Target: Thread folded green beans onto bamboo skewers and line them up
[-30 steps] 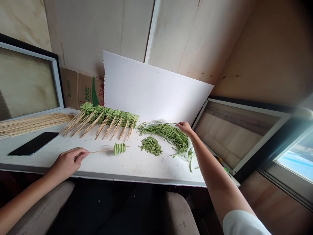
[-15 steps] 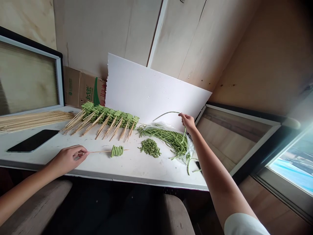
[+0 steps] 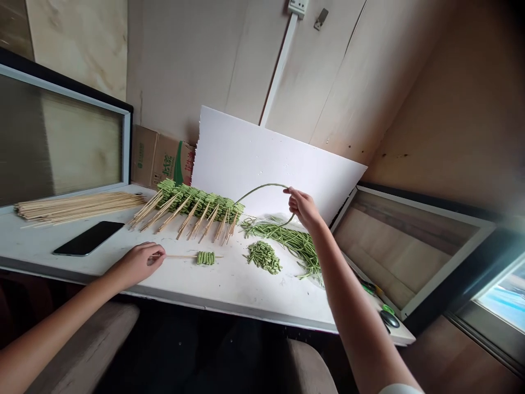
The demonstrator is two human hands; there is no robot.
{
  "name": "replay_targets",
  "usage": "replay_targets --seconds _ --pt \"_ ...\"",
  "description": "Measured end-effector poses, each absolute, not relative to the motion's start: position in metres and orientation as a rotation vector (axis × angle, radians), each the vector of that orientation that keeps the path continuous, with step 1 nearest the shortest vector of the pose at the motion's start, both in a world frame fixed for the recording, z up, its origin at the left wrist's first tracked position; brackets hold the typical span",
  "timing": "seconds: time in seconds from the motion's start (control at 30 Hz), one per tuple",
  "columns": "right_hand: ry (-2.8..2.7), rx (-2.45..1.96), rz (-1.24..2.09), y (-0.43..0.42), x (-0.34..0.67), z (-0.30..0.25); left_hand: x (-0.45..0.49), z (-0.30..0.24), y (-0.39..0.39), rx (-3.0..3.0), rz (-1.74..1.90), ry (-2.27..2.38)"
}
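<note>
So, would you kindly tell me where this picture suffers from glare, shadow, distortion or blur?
In the head view, the window at lower right is washed out by glare, the upper right corner falls into shadow, the white wall strip leans from wide-angle distortion, and the long bean in the right hand stays fairly sharp.

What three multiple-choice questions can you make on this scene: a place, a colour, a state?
1. Where does the phone lie? A on the white table, B in the plastic bag, C on the white board.
2. What colour are the bean pieces on the wooden skewer? A red, B green, C black.
3. What does the right hand do? A lifts one long bean, B presses the phone, C rests flat.

1 A: it lies flat there.
2 B: the threaded pieces look green.
3 A: its fingers grip the bean above the table.
</note>
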State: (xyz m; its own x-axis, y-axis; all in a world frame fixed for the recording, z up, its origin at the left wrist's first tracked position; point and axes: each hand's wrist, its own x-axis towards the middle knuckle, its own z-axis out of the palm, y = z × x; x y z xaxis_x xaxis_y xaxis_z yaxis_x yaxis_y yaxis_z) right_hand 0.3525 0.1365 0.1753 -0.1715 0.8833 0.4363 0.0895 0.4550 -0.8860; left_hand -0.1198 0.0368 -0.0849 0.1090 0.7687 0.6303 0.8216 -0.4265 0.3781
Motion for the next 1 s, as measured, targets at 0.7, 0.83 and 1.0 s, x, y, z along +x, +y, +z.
replay_targets --seconds 0.7,0.83,1.0 --pt "-1.781 -0.884 0.712 -0.005 0.257 0.097 0.004 0.059 -0.026 -2.390 -1.590 -1.363" --pt "-1.820 -0.884 0.734 -0.006 0.254 0.082 0.007 0.049 -0.021 -2.601 -1.494 -1.317" --pt "-1.918 -0.868 0.790 -0.001 0.261 0.077 -0.004 0.052 -0.020 -2.680 -1.596 -1.370"
